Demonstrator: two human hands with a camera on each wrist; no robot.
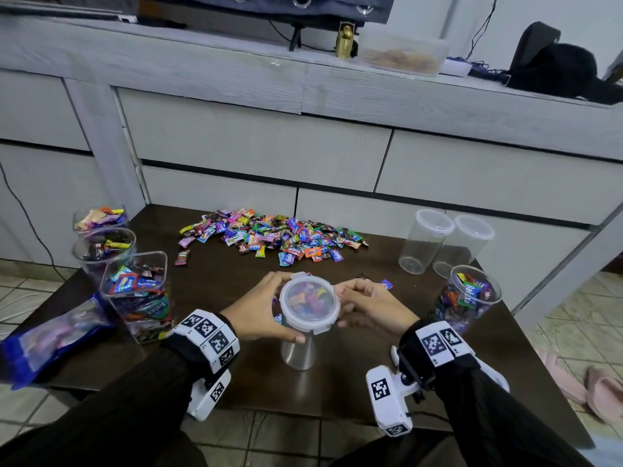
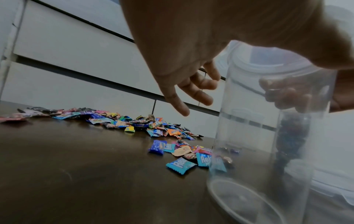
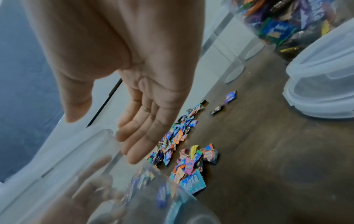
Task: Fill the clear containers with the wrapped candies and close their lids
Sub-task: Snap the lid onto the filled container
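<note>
both hands at one clear jar (image 1: 305, 332) near the tabletop's (image 1: 236, 372) front edge, about mid-width. jar upright, looks empty inside; colours seen through it look like candies lying behind. lid (image 1: 309, 301) on top, clip tabs sticking out; latched or not: can't tell.

left hand (image 1: 258, 306) on the jar's left side at the rim, thumb curled under the lid edge at the front, fingers spread and loosely bent round the far side. gripping jar and lid rim. left wrist view: left-hand fingers (image 2: 193, 92) fanned beside the jar wall.

right hand (image 1: 369, 306) on the right side, fingers bent toward the lid edge. right wrist view shows right-hand fingers (image 3: 141, 136) nearly straight, just beside the jar rim. contact yes or no: can't tell. holding nothing else.

candy pile (image 1: 273, 235) along the back edge, centre. a few loose candies just behind the jar.

back right corner: two empty lidded jars (image 1: 445, 242), touching. right edge: filled jar (image 1: 470, 298), no lid on it.

left edge: three filled containers in a row, front one square (image 1: 138, 291), two round ones (image 1: 101, 241) behind. blue candy bag (image 1: 50, 335) lying at the front left corner, overhanging the edge.
</note>
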